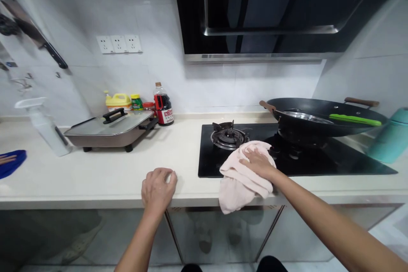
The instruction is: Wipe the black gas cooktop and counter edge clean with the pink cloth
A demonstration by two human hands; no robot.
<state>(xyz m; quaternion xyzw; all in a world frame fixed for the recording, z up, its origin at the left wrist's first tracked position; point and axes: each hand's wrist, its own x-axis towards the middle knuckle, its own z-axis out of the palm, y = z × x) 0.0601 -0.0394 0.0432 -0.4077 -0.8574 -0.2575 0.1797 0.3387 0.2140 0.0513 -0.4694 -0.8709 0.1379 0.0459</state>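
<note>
My right hand (256, 163) presses a pale pink cloth (244, 178) down on the front of the black glass gas stove (208, 157). Part of the cloth drapes over the counter's front edge, and its folds bunch up around my fingers. Just behind the cloth is the left burner (228, 135), with its dark pan support. My left hand (158, 188) rests on the front edge of the white counter (188, 180), fingers curled in and nothing seen in them.
A large wok (318, 131) with a lid and a green-handled utensil (355, 120) sits on the right burner. Beside it stands a teal bottle (390, 138). To the left are an electric pan (105, 138), a spray bottle (47, 129) and a sauce bottle (163, 108). Overhead hangs a range hood (261, 12).
</note>
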